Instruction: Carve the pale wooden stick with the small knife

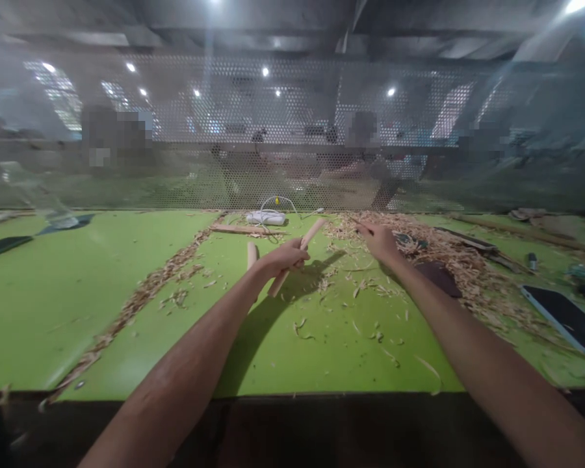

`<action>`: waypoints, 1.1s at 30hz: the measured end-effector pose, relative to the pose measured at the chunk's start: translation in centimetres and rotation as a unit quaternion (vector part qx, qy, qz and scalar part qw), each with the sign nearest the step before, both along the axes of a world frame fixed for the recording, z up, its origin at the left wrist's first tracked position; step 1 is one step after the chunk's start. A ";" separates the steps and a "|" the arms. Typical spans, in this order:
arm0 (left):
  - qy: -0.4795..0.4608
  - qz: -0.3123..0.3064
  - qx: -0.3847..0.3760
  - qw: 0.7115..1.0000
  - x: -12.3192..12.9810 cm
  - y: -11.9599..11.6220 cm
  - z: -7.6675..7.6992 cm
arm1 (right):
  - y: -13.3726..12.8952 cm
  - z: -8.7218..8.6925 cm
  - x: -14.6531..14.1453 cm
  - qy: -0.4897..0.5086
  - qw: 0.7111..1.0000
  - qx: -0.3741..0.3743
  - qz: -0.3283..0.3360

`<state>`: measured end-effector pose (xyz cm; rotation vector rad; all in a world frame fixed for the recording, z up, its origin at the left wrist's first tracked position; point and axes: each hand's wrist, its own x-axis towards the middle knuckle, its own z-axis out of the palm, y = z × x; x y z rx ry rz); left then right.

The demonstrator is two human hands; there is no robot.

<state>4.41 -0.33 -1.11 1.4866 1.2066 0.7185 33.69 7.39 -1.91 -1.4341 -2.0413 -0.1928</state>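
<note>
Tabletop [68, 305], bright green, fills the lower half of the head view, its near edge running across the bottom above a dark strip. A perforated metal screen [292, 130] stands along the far edge and closes that side off. The left part of the surface is mostly bare and leaves wide room; the right part is crowded.

Wood shavings [448, 260] lie heaped at right behind and beside the right hand, and a thinner trail of shavings [141, 299] runs diagonally from the centre toward the near left edge.

Both forearms reach forward from the bottom corners and converge near the table's middle. The left hand [283, 258] is closed around a pale wooden stick [297, 257], fingers wrapped tight about its middle; the stick tilts, upper end pointing away and right, lower end toward the table. The right hand [381, 242] stretches over the edge of the shavings heap, fingers loosely extended forward; whether they pinch anything cannot be told.

A second short stick [251, 255] lies flat just left of the left wrist. A flat wooden strip [246, 229] rests farther back, next to a white device with a cable [266, 217]. A dark phone [565, 317] lies at the right, near that side's edge. No writing is readable anywhere.
</note>
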 end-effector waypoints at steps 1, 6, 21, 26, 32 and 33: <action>0.009 0.009 0.005 1.000 0.1 0.0 -0.1 | -0.5 0.2 -1.1 0.019 1.000 -0.003 0.009; 0.000 0.010 0.020 1.000 0.8 0.0 -0.5 | -3.5 0.0 -6.3 -0.010 0.993 -0.042 0.111; 0.046 0.011 0.058 0.997 2.3 -1.2 0.2 | -3.9 -0.5 -6.8 -0.061 0.986 -0.040 0.152; 0.072 0.022 0.067 0.995 2.5 -0.7 0.0 | -3.5 -0.9 -6.6 -0.075 0.987 -0.021 0.144; 0.094 0.024 0.061 0.993 2.6 -0.9 0.1 | -3.1 -1.3 -6.1 -0.080 0.987 -0.027 0.137; 0.099 0.027 0.062 0.993 2.6 -1.0 0.2 | -3.1 -1.2 -6.1 -0.081 0.987 -0.024 0.134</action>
